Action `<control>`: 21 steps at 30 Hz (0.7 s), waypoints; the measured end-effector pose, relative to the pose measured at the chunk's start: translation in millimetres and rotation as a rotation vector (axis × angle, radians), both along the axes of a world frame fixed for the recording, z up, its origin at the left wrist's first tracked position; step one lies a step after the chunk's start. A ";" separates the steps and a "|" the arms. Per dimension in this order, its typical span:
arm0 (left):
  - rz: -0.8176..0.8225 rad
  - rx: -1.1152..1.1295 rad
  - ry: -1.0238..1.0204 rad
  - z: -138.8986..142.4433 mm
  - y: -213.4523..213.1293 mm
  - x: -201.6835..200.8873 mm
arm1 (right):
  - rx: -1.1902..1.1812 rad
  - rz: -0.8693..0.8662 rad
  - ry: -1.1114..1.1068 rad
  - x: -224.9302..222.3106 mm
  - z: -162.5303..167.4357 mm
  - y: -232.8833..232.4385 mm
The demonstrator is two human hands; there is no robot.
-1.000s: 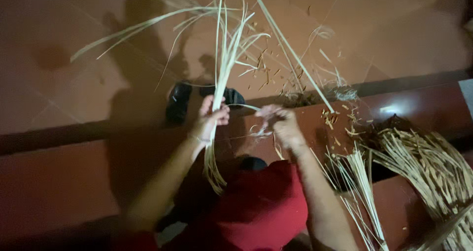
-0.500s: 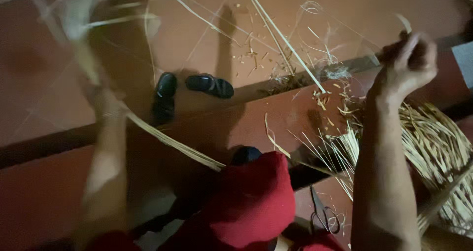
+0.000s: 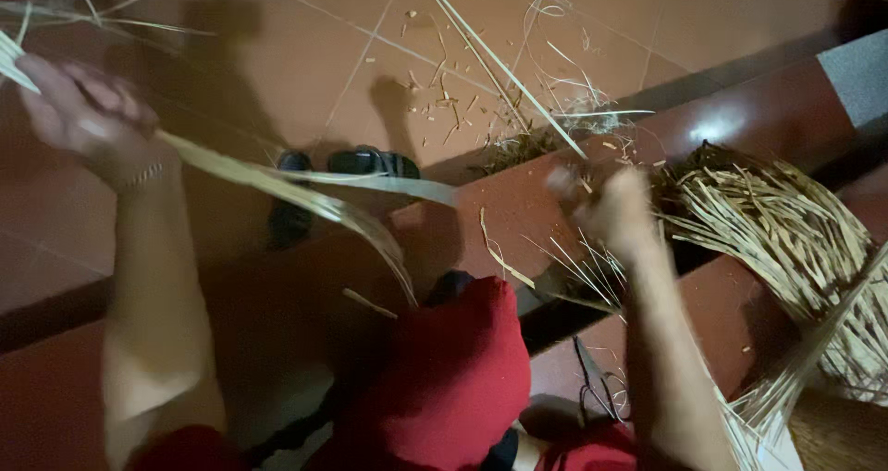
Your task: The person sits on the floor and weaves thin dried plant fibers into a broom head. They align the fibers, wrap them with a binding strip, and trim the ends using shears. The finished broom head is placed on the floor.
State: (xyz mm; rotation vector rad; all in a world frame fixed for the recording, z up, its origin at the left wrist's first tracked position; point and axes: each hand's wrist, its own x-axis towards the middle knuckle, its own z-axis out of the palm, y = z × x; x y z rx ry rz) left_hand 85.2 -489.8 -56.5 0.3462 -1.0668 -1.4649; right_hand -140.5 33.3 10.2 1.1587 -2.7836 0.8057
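Note:
My left hand (image 3: pixel 88 119) is raised at the far left, closed around a bundle of pale dried leaf strips (image 3: pixel 305 193) that trail down and right toward my red-clad knee (image 3: pixel 444 378). Blurred with motion, my right hand (image 3: pixel 610 212) hovers over the red step, just left of a heap of loose pale strips (image 3: pixel 786 240). Whether it holds anything cannot be made out. A long thin stick (image 3: pixel 499 64) lies slanted across the tiled floor above.
A pair of black sandals (image 3: pixel 342 179) sits on the tiled floor (image 3: pixel 277 45) beside the step edge. Scissors (image 3: pixel 597 388) lie on the lower step near my right forearm. Small cut scraps (image 3: pixel 546 129) litter the floor and step. More woven strips (image 3: pixel 814 378) fill the lower right.
My left hand has swung up and left with the strip bundle. My right hand dropped from high at the right to the step beside the strip heap.

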 end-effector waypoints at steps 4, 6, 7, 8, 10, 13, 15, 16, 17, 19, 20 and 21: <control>-0.168 -0.079 0.240 26.2 -34.2 -24.4 | 0.251 -0.281 -0.926 83.5 -40.5 -23.8; -0.279 -0.129 0.332 45.0 -35.5 -36.8 | -0.305 0.551 -0.666 102.3 -43.2 -36.1; -0.346 -0.153 0.356 55.0 -32.7 -42.0 | -0.191 0.393 -0.724 109.6 -40.0 -39.2; -0.388 -0.143 0.383 59.9 -20.8 -51.6 | -0.080 0.228 -0.778 119.2 -37.8 -49.2; -0.475 -0.051 0.443 57.4 28.5 -58.7 | -0.455 0.254 -1.071 125.9 -24.0 -58.1; -0.642 0.198 0.498 58.3 111.0 -60.7 | -0.953 0.375 -1.163 132.2 -1.1 -56.2; -0.763 0.358 0.484 49.2 168.5 -58.7 | -1.223 0.411 -1.193 137.9 8.8 -39.2; -0.818 0.434 0.469 42.4 193.8 -56.8 | -1.316 0.271 -1.159 142.2 10.3 -25.5; -0.831 0.530 0.431 32.7 217.5 -54.7 | -1.406 0.131 -1.123 146.5 8.6 -10.4; -0.826 0.764 0.326 10.6 257.0 -56.5 | -1.523 -0.074 -1.011 154.0 0.1 26.6; -0.839 0.745 0.231 -4.6 276.2 -53.1 | -1.553 -0.140 -0.941 158.0 -7.4 46.2; -0.850 0.719 0.132 -20.2 293.6 -46.6 | -1.586 -0.204 -0.874 163.4 -15.4 65.3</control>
